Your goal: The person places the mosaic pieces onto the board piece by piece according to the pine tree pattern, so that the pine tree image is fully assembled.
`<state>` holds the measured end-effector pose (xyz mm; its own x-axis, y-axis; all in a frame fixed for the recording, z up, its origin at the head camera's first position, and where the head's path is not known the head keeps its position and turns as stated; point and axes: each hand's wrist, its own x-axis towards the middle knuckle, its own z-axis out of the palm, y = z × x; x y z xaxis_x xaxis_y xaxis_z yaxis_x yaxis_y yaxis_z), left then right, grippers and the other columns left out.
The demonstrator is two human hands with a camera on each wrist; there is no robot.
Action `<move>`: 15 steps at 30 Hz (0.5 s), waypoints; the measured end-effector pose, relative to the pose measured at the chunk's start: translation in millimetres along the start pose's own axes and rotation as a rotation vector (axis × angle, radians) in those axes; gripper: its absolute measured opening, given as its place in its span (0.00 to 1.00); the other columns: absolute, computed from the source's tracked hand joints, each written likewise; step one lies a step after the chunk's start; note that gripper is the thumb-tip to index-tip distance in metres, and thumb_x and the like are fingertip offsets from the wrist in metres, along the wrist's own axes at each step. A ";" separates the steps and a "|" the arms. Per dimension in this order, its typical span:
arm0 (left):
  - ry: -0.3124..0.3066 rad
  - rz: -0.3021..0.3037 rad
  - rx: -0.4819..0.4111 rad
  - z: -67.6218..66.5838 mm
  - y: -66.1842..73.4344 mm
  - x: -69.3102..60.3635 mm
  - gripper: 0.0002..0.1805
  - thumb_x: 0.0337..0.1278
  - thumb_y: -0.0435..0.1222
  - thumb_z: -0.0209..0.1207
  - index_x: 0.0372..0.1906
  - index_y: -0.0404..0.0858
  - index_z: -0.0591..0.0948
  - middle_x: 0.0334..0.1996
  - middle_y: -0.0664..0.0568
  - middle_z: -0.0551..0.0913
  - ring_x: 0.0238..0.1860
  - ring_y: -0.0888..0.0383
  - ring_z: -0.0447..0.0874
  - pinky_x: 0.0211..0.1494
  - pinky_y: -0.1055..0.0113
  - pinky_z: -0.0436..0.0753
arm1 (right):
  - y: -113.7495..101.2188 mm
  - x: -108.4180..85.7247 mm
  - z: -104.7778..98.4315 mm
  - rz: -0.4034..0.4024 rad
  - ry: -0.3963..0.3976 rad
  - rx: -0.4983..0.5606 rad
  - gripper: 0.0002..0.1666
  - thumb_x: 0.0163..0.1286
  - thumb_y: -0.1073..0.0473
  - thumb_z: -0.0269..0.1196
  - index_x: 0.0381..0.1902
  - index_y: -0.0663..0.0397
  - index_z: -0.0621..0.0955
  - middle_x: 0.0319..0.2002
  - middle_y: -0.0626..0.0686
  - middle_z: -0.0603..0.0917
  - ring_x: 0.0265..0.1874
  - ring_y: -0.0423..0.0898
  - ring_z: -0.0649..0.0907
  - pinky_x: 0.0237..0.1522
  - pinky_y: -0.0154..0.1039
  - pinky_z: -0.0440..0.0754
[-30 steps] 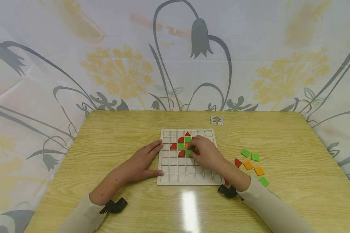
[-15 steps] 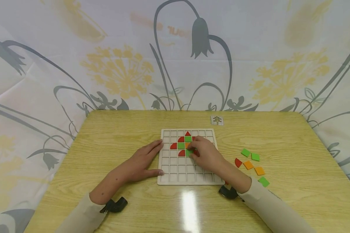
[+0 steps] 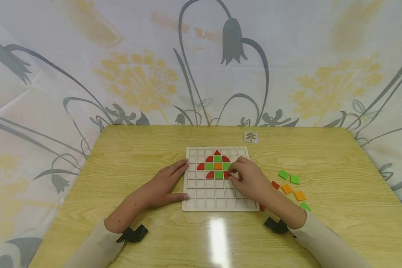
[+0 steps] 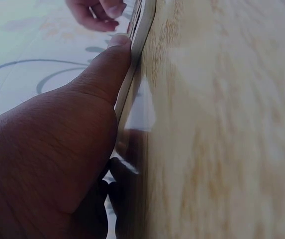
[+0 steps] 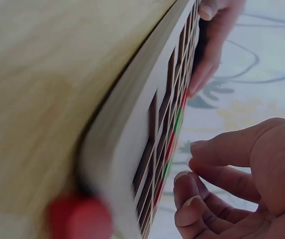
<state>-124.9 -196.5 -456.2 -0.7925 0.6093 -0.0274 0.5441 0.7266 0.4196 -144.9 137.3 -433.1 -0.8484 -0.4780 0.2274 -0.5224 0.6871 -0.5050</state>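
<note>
A pale gridded board [image 3: 204,204] lies on the table in the head view. Seated in its upper cells are a red triangle [image 3: 217,152], green squares [image 3: 218,174], an orange square [image 3: 218,166] and red quarter-circle tiles [image 3: 210,175]. My left hand [image 3: 160,186] rests at the board's left edge, fingers extended, its thumb [image 4: 120,42] touching the rim in the left wrist view. Above the board's right half hovers my right hand [image 3: 249,178], beside a red tile [image 3: 226,174] that its fingertips partly hide. Thumb and fingers are loosely bent, and the right wrist view shows no tile between them.
Right of the board lie loose green tiles [image 3: 294,179], orange tiles [image 3: 299,195] and a red tile [image 3: 275,184]. Another red tile [image 3: 262,207] sits by the board's lower right corner. A small pattern card [image 3: 251,137] lies behind the board, before a flowered curtain [image 3: 147,74].
My right hand has moved right from the middle column, uncovering the orange square and the tiles beside it. My left hand stays at the board's edge. The whole head view has shifted slightly.
</note>
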 end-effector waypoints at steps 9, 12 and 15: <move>-0.011 -0.014 -0.002 0.5 -0.3 -0.7 0.57 0.68 0.60 0.66 0.87 0.38 0.51 0.87 0.48 0.48 0.85 0.45 0.51 0.82 0.44 0.60 | 15.1 -26.7 -26.5 0.081 0.020 0.012 0.08 0.64 0.71 0.72 0.40 0.58 0.88 0.37 0.48 0.82 0.28 0.42 0.76 0.30 0.35 0.78; -0.005 -0.010 0.000 0.2 -0.2 0.0 0.57 0.68 0.60 0.66 0.87 0.38 0.51 0.87 0.48 0.48 0.85 0.45 0.52 0.82 0.44 0.60 | 19.0 -34.1 -35.7 0.079 0.044 0.016 0.09 0.64 0.73 0.71 0.40 0.58 0.88 0.38 0.48 0.83 0.28 0.42 0.76 0.28 0.34 0.78; -0.007 -0.009 -0.001 -0.7 0.4 1.0 0.57 0.68 0.59 0.67 0.87 0.38 0.51 0.87 0.47 0.48 0.85 0.45 0.52 0.82 0.44 0.60 | 24.5 -40.6 -43.8 0.052 0.083 -0.006 0.10 0.62 0.73 0.72 0.39 0.58 0.88 0.37 0.49 0.84 0.27 0.41 0.77 0.28 0.34 0.78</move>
<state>-125.7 -195.9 -455.4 -0.7955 0.6049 -0.0371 0.5366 0.7315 0.4206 -127.0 197.4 -418.3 -0.8786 -0.3942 0.2695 -0.4774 0.7134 -0.5129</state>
